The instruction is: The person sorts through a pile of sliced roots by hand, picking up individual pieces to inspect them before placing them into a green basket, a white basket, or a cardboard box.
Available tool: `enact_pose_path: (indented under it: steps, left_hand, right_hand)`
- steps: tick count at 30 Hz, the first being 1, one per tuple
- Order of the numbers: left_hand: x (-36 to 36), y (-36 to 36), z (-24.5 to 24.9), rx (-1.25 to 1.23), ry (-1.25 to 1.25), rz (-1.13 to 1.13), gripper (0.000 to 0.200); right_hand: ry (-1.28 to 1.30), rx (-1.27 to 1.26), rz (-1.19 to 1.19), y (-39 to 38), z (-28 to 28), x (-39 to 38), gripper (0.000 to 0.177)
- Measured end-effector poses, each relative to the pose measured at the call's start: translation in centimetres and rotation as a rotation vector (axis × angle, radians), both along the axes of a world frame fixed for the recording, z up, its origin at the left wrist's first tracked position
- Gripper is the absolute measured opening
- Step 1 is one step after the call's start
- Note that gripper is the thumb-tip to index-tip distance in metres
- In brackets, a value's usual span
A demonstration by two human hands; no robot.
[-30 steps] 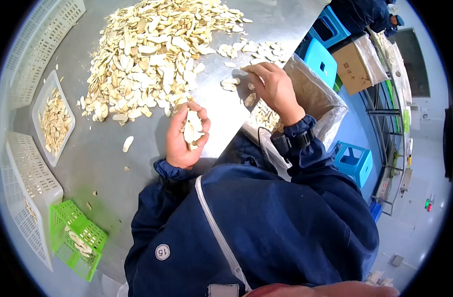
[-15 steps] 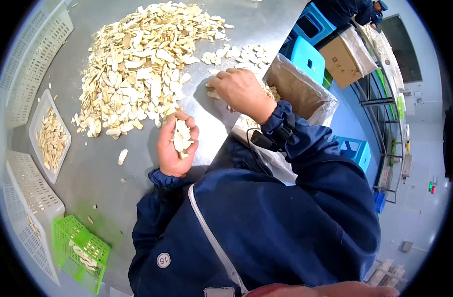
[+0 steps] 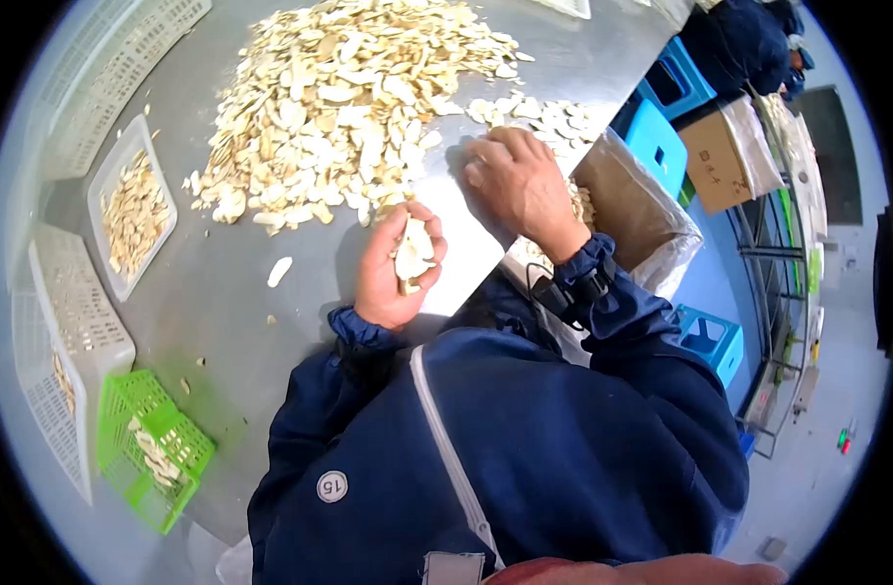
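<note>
Pale dried slices lie in a big pile [image 3: 320, 117] on the metal table [image 3: 242, 341]. My left hand [image 3: 396, 268], palm up below the pile, is closed around several slices [image 3: 413, 252]. To the right, my right hand [image 3: 526, 185] is palm down over the table near its edge, with fingers curled; whatever lies under its fingertips is hidden. Just above it is a small spread of slices [image 3: 554, 119]. More slices show in the lined box [image 3: 641, 210] beside my right wrist.
At the left stand a white tray of slices [image 3: 135, 219], white baskets [image 3: 81, 302] and a green basket [image 3: 149, 444]. Blue stools [image 3: 656, 146], a cardboard box [image 3: 715, 161] and a rack [image 3: 773, 244] are at the right. A person [image 3: 739, 44] is at the upper right.
The view has shifted, so the table and both hands appear further right. My right hand has left the small spread's lower left side and its fingers are more curled. My left hand still holds slices.
</note>
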State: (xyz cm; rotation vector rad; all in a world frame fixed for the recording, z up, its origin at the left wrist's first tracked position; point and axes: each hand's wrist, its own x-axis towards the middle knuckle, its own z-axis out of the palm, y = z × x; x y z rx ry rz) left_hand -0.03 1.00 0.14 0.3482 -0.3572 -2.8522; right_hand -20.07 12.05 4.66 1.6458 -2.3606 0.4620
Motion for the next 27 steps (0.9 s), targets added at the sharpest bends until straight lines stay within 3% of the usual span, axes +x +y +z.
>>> enact_pose_path:
  steps: [2, 5, 7, 9, 12, 15, 18, 25, 27]
  left_hand:
    - [0.1, 0.0, -0.1, 0.013, 0.007, -0.005, 0.028]
    - [0.0, 0.0, -0.4, 0.011, 0.021, 0.001, 0.028]
    - [0.0, 0.0, -0.4, 0.002, 0.030, 0.003, 0.028]
    - [0.0, -0.1, -0.5, 0.016, 0.038, -0.002, 0.028]
    - [-0.1, 0.0, -0.5, 0.011, 0.032, -0.003, 0.028]
    - [-0.2, 0.2, -0.4, 0.018, 0.030, -0.007, 0.028]
    - [0.0, 0.0, -0.3, 0.013, 0.012, -0.002, 0.028]
    - [-0.3, 0.0, -0.5, 0.015, 0.009, -0.016, 0.027]
    - [-0.2, 0.1, -0.6, 0.009, 0.030, -0.019, 0.027]
  right_hand:
    - [-0.052, -0.051, 0.142, -0.7, -0.2, 1.5, 0.026]
    - [-0.041, -0.023, 0.169, -1.0, -1.7, 0.5, 0.029]
    - [-0.112, -0.075, 0.079, 0.2, -2.7, -2.2, 0.023]
    - [0.049, -0.038, -0.108, 2.1, -2.8, -4.9, 0.020]
    - [0.115, -0.007, -0.183, 3.2, -0.7, -5.4, 0.021]
    - [-0.203, -0.062, 0.042, 0.2, -1.0, -3.8, 0.020]
    - [-0.139, -0.124, 0.216, -3.8, -0.3, -1.2, 0.017]
    - [-0.153, 0.060, 0.062, -3.7, -0.6, -2.2, 0.019]
    - [-0.382, 0.032, 0.059, -4.3, 0.2, -1.1, 0.025]
